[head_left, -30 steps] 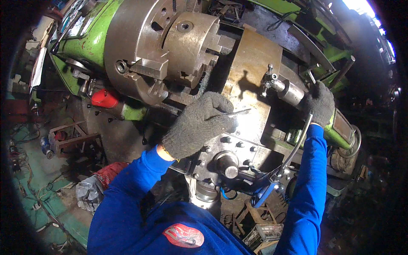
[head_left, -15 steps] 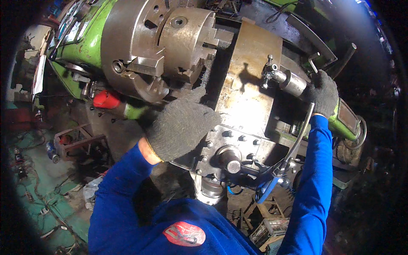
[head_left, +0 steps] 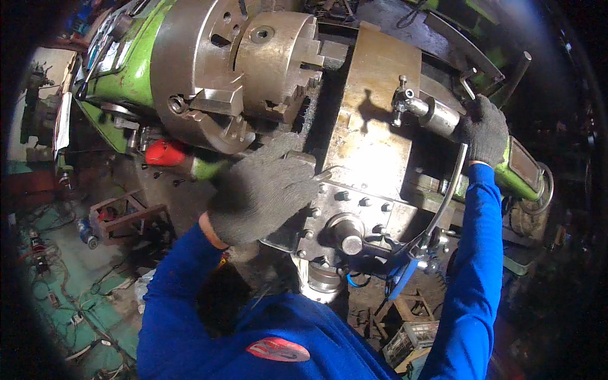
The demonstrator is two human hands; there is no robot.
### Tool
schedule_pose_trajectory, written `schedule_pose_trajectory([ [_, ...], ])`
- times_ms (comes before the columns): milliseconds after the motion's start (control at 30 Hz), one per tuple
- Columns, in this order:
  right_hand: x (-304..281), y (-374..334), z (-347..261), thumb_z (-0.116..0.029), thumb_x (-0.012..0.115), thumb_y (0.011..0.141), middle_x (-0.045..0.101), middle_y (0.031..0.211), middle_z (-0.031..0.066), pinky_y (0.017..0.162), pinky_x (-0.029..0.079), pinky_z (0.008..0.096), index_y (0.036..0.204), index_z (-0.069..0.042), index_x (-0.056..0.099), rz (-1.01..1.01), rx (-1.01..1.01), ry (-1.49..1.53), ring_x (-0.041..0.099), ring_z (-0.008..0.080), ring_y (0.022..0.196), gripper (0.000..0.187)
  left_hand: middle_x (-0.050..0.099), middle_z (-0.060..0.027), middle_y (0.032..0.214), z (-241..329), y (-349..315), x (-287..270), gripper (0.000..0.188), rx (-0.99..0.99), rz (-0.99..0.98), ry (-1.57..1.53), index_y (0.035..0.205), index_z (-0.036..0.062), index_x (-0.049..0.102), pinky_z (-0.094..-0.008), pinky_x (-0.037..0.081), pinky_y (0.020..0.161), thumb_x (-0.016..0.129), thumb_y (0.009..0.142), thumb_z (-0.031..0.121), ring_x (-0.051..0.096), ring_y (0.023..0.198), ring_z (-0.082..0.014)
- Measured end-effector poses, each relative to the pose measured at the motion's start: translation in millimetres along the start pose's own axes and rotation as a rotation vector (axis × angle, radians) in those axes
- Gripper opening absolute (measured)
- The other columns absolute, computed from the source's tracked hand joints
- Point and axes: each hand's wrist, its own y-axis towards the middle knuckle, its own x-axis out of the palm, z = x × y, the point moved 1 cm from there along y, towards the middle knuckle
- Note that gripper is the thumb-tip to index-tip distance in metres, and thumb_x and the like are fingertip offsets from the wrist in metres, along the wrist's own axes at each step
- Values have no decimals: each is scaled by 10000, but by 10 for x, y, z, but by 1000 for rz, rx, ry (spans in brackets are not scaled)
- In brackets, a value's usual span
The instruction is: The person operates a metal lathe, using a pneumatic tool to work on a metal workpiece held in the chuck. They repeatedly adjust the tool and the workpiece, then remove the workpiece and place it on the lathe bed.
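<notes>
My left hand (head_left: 263,196), in a dark grey knit glove, is beside the tool post (head_left: 345,228) of a lathe. Its thumb and forefinger are apart, and a small metal block (head_left: 300,158) shows between them; I see nothing held. The tool post has several bolts and a round central stud. To the right, my gloved right hand (head_left: 485,132) is closed over the tailstock, behind its steel cylinder (head_left: 441,119); the part under its fingers is hidden. A cross-shaped metal fitting (head_left: 403,101) sticks out of the cylinder's front end, over the brown-stained slide (head_left: 370,107).
A large steel chuck (head_left: 272,69) is on the left, its jaws close to my left hand. Beneath it sits a red cup-like part (head_left: 166,153). A curved metal lever (head_left: 449,190) rises right of the tool post. Cables (head_left: 88,323) lie on the green floor.
My left hand has moved slightly left and down, away from the tool post, and the small metal block has come into sight. My right hand keeps its place on the tailstock.
</notes>
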Motion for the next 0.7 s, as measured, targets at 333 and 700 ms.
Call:
schedule_pose_trajectory([
  [333, -58, -7, -40, -263, 737, 922, 751, 1138, 121, 929, 563, 514, 1235, -159, 711, 11, -1, 20, 704, 386, 1082, 331, 795, -183, 1081, 204, -127, -56, 205, -305, 152, -215, 1110, 56, 812, -432, 567, 1061, 760, 913, 76, 748, 1095, -377],
  [700, -97, -13, -28, -277, 731, 933, 743, 1111, 125, 942, 564, 525, 1257, -161, 705, -16, 24, 58, 698, 388, 1101, 345, 790, -137, 1222, 958, -292, -180, 238, -674, 430, -336, 1173, 34, 802, -390, 585, 981, 791, 968, 156, 756, 1120, -287],
])
